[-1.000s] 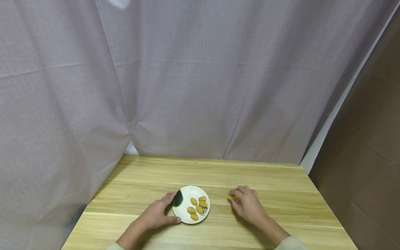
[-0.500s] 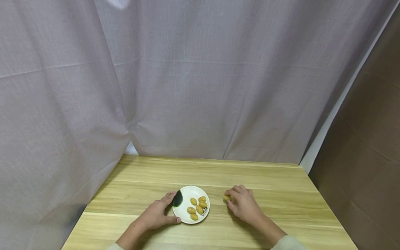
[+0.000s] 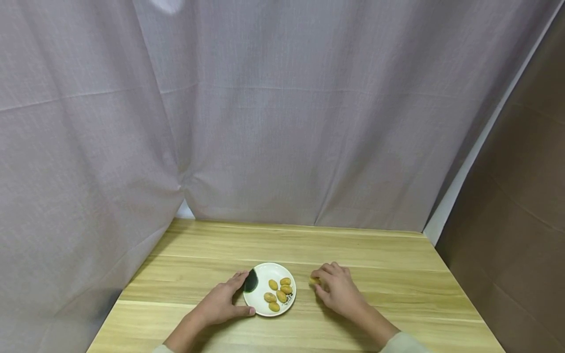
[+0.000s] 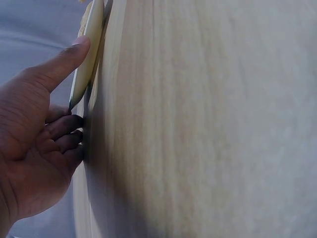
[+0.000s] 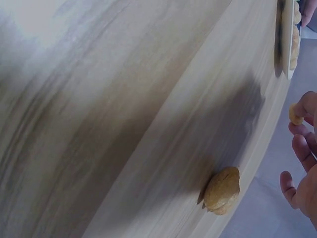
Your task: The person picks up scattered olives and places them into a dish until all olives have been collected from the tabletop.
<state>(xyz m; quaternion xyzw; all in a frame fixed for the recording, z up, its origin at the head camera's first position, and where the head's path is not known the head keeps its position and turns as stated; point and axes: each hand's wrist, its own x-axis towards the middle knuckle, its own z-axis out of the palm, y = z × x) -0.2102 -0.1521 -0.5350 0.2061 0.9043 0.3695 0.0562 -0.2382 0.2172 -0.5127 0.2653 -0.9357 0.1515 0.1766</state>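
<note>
A small white plate [image 3: 260, 308] with a dark green patch lies on the table, bearing several small oval yellow-brown pieces [image 3: 281, 296]. My left hand [image 3: 218, 303] holds its left rim between thumb and fingers; in the left wrist view the thumb [image 4: 64, 62] rests on the rim. To the right of the plate, apart from it, my right hand [image 3: 339, 290] pinches another oval yellow-brown piece [image 5: 296, 114] between thumb and finger, above the tabletop. One more such piece [image 5: 222, 191] lies on the table below that hand, hidden in the head view.
The wooden table [image 3: 397, 260] has pale, striped grain. Grey curtains [image 3: 282, 122] hang behind it and along its left side, and a brown cloth [image 3: 516, 220] hangs on the right.
My right hand has moved left toward the plate with the pinched oval piece. The left hand and the plate have stayed almost where they were.
</note>
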